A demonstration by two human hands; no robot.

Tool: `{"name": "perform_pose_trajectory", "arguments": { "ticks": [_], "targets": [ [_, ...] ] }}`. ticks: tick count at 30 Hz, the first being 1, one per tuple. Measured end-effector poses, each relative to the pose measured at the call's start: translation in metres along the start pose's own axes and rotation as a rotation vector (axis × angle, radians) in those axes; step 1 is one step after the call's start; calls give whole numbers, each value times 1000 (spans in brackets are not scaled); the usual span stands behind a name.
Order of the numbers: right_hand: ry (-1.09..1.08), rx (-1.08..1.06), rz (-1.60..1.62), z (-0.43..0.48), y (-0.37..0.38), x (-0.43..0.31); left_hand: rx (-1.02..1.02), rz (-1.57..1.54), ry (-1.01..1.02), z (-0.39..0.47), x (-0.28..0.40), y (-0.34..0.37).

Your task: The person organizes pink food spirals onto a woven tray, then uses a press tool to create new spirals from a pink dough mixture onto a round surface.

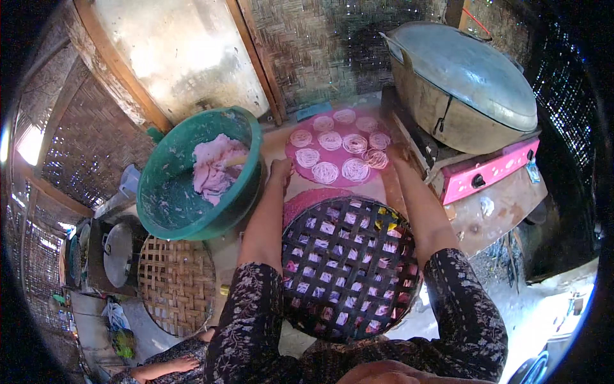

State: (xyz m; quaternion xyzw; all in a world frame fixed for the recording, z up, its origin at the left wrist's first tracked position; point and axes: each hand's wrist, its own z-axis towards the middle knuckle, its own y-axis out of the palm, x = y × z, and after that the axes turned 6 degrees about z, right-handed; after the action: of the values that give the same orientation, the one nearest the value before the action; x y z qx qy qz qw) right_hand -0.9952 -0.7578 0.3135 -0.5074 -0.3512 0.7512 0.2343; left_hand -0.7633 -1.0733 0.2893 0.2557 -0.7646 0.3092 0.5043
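Note:
A round pink mat point(336, 144) lies on the table in front of me, carrying several nests of thin pale pink dough strands point(355, 144). My left hand point(281, 171) is closed at its left edge, and my right hand point(398, 152) grips the edge on the opposite side. The fingertips of both hands are mostly hidden. Closer to my body, a dark woven lattice tray point(350, 269) has more pink strands showing through its gaps. Part of another pink round sheet point(307, 204) shows beyond that tray.
To the left, a green plastic basin point(163, 168) holds pink dough point(218, 165). A large lidded metal pot point(460, 81) stands on a pink gas stove point(489, 170) at right. A bamboo lattice tray point(177, 285) lies lower left, near another person's hand point(184, 363).

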Motion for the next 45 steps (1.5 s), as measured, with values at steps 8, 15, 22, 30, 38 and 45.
{"name": "perform_pose_trajectory", "arguments": {
  "ticks": [8, 15, 22, 30, 38, 45],
  "targets": [
    [33, 165, 19, 10, 13, 11, 255, 553, 231, 42, 4, 24],
    [-101, 332, 278, 2, -13, -45, 533, 477, 683, 13, 55, 37],
    [-267, 252, 474, -61, -112, -120, 311, 319, 828, -145, 149, -14],
    [-250, 93, 596, -217, -235, -113, 139, 42, 752, -316, 102, -74],
    [-17, 110, 487, -359, -215, -24, 76, 157, 521, -431, -31, -102],
    [177, 109, 726, -383, -220, -27, -64, -12, 450, -440, -54, -117]
  ]
}}
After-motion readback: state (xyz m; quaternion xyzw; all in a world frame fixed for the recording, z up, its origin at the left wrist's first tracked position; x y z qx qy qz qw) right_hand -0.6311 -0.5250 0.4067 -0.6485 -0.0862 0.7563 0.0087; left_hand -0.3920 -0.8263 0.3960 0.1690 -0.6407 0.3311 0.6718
